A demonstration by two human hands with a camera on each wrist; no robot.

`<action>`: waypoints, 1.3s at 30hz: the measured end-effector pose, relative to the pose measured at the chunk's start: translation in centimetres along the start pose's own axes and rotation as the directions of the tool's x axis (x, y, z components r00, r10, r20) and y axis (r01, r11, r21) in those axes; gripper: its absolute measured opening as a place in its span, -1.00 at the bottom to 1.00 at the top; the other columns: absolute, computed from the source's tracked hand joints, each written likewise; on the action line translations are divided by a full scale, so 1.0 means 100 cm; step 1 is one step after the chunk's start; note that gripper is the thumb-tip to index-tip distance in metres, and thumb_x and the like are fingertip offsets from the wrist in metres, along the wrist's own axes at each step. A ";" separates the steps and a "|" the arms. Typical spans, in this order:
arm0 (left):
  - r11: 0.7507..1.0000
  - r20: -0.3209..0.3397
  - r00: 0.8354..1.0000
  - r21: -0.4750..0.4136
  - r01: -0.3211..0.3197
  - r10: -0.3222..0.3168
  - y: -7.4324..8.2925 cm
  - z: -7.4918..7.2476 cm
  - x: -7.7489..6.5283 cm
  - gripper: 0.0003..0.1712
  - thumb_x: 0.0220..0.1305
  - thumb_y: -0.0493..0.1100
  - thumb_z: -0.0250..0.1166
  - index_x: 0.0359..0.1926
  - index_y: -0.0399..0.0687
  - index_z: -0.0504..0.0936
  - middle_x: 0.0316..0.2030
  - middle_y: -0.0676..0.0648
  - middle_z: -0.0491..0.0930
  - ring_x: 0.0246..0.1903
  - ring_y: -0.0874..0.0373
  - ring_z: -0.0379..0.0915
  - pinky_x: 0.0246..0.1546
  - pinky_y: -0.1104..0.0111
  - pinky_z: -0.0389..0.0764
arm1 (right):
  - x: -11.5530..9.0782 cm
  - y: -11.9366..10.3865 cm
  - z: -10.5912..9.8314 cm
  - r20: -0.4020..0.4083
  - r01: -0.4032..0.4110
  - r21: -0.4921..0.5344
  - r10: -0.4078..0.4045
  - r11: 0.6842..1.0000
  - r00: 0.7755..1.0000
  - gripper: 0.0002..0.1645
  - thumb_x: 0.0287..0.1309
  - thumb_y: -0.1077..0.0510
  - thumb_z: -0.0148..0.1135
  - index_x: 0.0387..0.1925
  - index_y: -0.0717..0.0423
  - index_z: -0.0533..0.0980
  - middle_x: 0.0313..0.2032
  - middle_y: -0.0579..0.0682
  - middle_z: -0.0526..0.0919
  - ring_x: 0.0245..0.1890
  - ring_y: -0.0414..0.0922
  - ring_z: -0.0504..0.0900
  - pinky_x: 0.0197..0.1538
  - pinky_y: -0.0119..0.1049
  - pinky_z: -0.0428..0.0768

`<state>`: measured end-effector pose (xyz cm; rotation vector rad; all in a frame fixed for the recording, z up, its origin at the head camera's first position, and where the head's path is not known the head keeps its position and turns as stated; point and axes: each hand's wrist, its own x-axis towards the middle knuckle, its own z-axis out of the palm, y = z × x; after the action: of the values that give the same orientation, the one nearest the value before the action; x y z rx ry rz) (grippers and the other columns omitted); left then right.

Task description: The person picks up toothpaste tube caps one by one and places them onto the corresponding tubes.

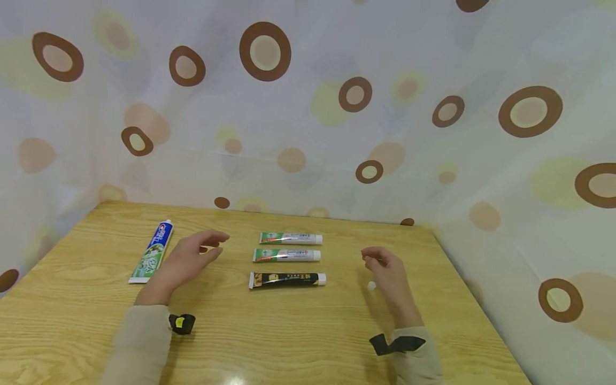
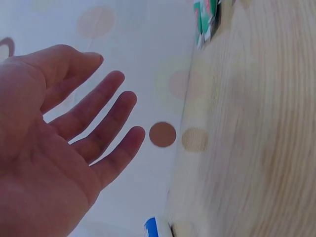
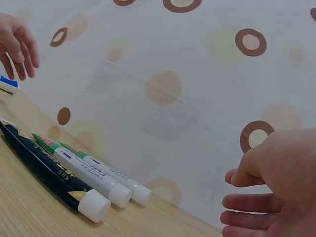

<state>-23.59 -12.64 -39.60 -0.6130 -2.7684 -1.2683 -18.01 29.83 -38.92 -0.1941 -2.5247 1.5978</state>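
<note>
My left hand [image 1: 185, 262] hangs over the table beside a blue and green toothpaste tube [image 1: 153, 252], fingers relaxed and apart, holding nothing. The left wrist view shows its bare palm [image 2: 47, 163]. My right hand [image 1: 390, 275] hovers on the right with loosely bent fingers [image 3: 252, 203] and nothing in them. Close by it is a small white round piece [image 1: 371, 285]. Between the hands, three toothpaste tubes lie in a stack of rows, white caps to the right: a green and white tube [image 1: 291, 238], another green and white tube [image 1: 286, 255], and a black tube [image 1: 287, 279] nearest me.
The wooden table [image 1: 269, 342] ends at a spotted white cloth [image 1: 308, 117] hanging behind it and along its right side. A black strap [image 1: 182, 324] is on my left wrist, and another black strap [image 1: 398, 344] is on my right wrist.
</note>
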 end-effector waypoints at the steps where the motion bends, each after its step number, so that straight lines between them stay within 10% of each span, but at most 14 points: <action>1: 1.000 -0.014 1.000 0.006 0.012 -0.012 -0.001 -0.003 -0.002 -0.62 0.47 -0.21 0.14 0.25 -0.10 0.52 0.18 -0.23 0.57 0.17 -0.17 0.47 0.17 -0.06 0.48 | 0.000 0.000 -0.002 -0.006 -0.008 -0.007 0.008 1.000 1.000 -0.68 0.47 0.18 -0.02 0.12 0.19 0.50 0.20 0.21 0.53 0.21 0.11 0.50 0.27 -0.06 0.46; 12: 0.990 -0.122 0.983 -0.008 0.138 -0.138 -0.017 -0.027 -0.016 -0.56 0.51 -0.17 0.05 0.33 -0.17 0.41 0.28 -0.31 0.43 0.25 -0.25 0.33 0.25 -0.11 0.36 | -0.003 0.003 -0.011 0.010 -0.040 -0.011 0.040 0.999 0.999 -0.64 0.47 0.17 -0.02 0.15 0.26 0.48 0.22 0.20 0.51 0.23 0.05 0.42 0.28 -0.04 0.35; 22: 0.950 -0.263 0.916 -0.005 0.313 -0.303 -0.040 -0.037 -0.020 -0.50 0.46 -0.18 0.05 0.35 -0.25 0.38 0.25 -0.52 0.33 0.23 -0.41 0.27 0.13 -0.19 0.38 | -0.003 0.010 -0.012 0.073 -0.079 -0.109 0.087 0.991 0.994 -0.58 0.45 0.16 0.01 0.20 0.34 0.43 0.24 0.28 0.47 0.30 0.18 0.38 0.33 0.12 0.32; 30: 0.888 -0.266 0.852 -0.036 0.459 -0.452 -0.050 -0.038 -0.026 -0.37 0.41 -0.18 0.07 0.44 -0.26 0.24 0.27 -0.59 0.19 0.20 -0.44 0.15 0.10 -0.19 0.36 | -0.007 0.013 -0.010 0.115 -0.079 -0.188 0.102 0.979 0.988 -0.58 0.42 0.17 0.02 0.18 0.35 0.42 0.17 0.32 0.49 0.20 0.19 0.44 0.18 0.05 0.43; 39: 0.837 -0.184 0.835 0.090 0.540 -0.519 -0.063 -0.035 -0.025 -0.27 0.29 -0.27 0.13 0.46 -0.26 0.16 0.15 -0.64 0.21 0.03 -0.48 0.22 0.01 -0.20 0.33 | -0.006 0.016 -0.008 0.129 -0.041 -0.255 0.076 0.966 0.989 -0.64 0.37 0.23 0.10 0.09 0.38 0.45 0.04 0.34 0.57 0.02 0.13 0.56 0.00 -0.06 0.54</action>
<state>-24.02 -19.78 -42.25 0.2877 -2.9577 -1.1044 -17.21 31.11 -40.06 -0.1942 -2.8518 1.3480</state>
